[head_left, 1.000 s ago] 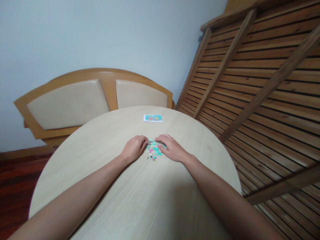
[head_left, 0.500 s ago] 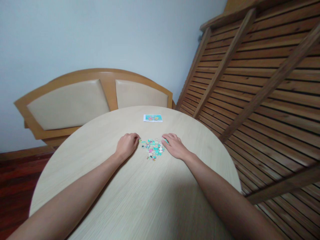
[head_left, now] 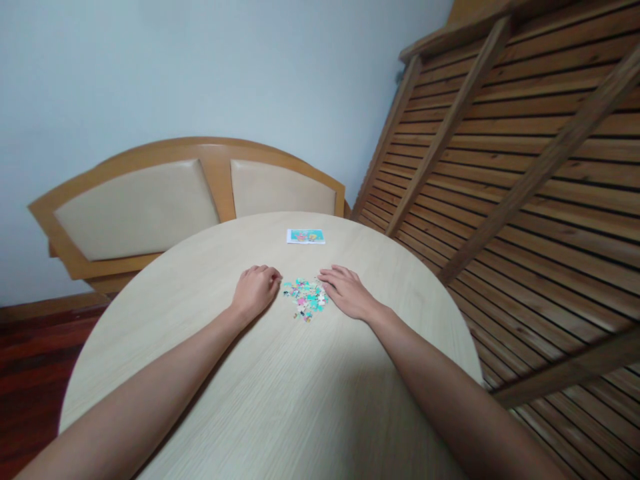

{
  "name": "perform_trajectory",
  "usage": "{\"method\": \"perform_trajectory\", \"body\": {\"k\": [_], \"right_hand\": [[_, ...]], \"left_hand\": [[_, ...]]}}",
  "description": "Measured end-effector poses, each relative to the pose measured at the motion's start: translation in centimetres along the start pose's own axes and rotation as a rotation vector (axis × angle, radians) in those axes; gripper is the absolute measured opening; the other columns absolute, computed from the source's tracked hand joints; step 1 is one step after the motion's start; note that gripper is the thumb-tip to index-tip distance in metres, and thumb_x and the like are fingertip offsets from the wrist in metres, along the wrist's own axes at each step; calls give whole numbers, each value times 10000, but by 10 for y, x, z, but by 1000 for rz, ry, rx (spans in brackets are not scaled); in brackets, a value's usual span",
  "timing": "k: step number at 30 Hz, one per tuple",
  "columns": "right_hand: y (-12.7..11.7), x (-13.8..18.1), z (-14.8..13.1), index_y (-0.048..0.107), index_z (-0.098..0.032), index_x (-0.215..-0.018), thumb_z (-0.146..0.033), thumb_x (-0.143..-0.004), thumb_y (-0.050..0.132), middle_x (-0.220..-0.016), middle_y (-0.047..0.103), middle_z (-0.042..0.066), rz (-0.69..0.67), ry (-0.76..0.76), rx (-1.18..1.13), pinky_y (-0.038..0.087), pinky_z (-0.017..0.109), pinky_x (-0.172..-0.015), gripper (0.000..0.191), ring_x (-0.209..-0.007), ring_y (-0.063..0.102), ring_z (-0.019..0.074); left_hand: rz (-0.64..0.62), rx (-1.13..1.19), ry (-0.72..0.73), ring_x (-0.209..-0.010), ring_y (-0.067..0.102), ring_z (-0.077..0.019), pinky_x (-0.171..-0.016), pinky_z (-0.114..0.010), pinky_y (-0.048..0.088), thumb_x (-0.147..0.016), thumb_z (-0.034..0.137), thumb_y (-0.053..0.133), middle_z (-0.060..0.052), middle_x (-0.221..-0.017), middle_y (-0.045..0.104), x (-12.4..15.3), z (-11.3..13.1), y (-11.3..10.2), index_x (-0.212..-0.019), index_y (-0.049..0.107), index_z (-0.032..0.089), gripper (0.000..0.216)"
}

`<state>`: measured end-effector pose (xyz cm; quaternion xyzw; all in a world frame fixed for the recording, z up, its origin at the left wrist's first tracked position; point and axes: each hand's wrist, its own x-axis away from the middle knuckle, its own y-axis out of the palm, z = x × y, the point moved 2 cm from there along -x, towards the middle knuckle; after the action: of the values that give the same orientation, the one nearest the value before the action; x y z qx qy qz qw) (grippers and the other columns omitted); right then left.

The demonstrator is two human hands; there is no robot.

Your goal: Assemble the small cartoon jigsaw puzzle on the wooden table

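Observation:
A loose pile of small jigsaw puzzle pieces, mostly turquoise with white, pink and dark bits, lies on the pale round table. At the pile's left edge is my left hand, its fingers curled in and pressed together. Whatever those fingertips may hold is hidden. My right hand rests palm down at the right edge, with its fingers stretched over the outer pieces. Some pieces there are covered by the fingers.
Beyond the pile, a small picture card with a turquoise scene lies near the table's far side. Behind the table stands a wooden headboard with cream panels. A slatted wooden frame leans along the right.
My right fingers have slid slightly left over the pieces. My left fingertips have shifted a little right, and the yellow-green piece beside them is no longer visible.

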<state>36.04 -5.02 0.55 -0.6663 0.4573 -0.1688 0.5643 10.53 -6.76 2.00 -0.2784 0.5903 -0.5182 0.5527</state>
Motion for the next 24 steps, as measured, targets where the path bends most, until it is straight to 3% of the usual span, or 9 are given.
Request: {"method": "perform_trajectory", "body": {"k": [4,8,15,24], "right_hand": [[-5,-1,0,690,-233,-1161,-309,-1002,469,-1298,667,52,77,32,10,343,487,-1106,283,-1334,455,281],[-5,-1,2,694,-242,-1167,-317,-970,541,-1263,679,61,90,33,3,358,481,-1089,261,-1306,472,281],[-7,-3,4,746,-256,-1040,-323,-915,632,-1200,692,62,124,70,-13,398,448,-1027,183,-1204,528,261],[-12,-2,-2,752,-247,-992,-290,-931,603,-1129,709,60,149,74,5,404,420,-976,166,-1117,568,243]], "left_hand": [[-1,101,161,-959,631,-254,-895,-389,481,-952,269,534,-70,-1011,727,2,14,4,-1013,709,197,199],[-25,158,232,-967,633,-242,-909,-380,482,-962,278,526,-75,-1026,718,5,22,6,-1040,715,200,219],[-42,190,250,-972,632,-244,-912,-380,488,-959,274,515,-78,-1036,713,5,19,6,-1011,732,200,235],[-48,193,260,-963,631,-238,-899,-374,491,-952,250,518,-79,-1013,715,5,20,6,-983,728,196,220]]}}
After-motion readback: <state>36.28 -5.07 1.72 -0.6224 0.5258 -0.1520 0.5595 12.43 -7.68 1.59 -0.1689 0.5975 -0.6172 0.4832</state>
